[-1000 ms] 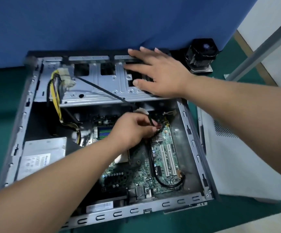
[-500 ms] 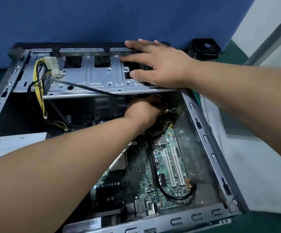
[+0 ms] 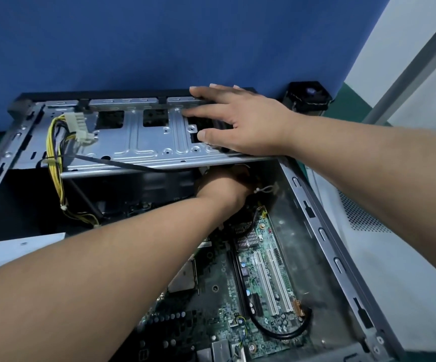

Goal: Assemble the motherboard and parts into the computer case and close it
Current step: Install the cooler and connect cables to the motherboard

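Note:
The open computer case [image 3: 324, 231] lies on its side with the green motherboard [image 3: 261, 278] seated in its floor. My right hand [image 3: 243, 121] rests flat with spread fingers on the silver drive cage [image 3: 138, 142] at the case's far end. My left hand [image 3: 222, 189] reaches under the cage's near edge; its fingers are hidden there, so what they hold does not show. A thin black cable [image 3: 112, 163] runs across the cage toward that hand. Yellow and black power wires with a white connector [image 3: 78, 126] drape over the cage's left side.
A black cooler fan [image 3: 308, 97] stands behind the case at the right, against a blue partition [image 3: 159, 43]. The white side panel [image 3: 384, 257] lies to the right of the case. The power supply [image 3: 10, 249] sits at the left inside the case.
My left hand has moved from above the motherboard up under the drive cage, its fingers passing out of sight. The view has come closer to the case. My right hand stays on the cage.

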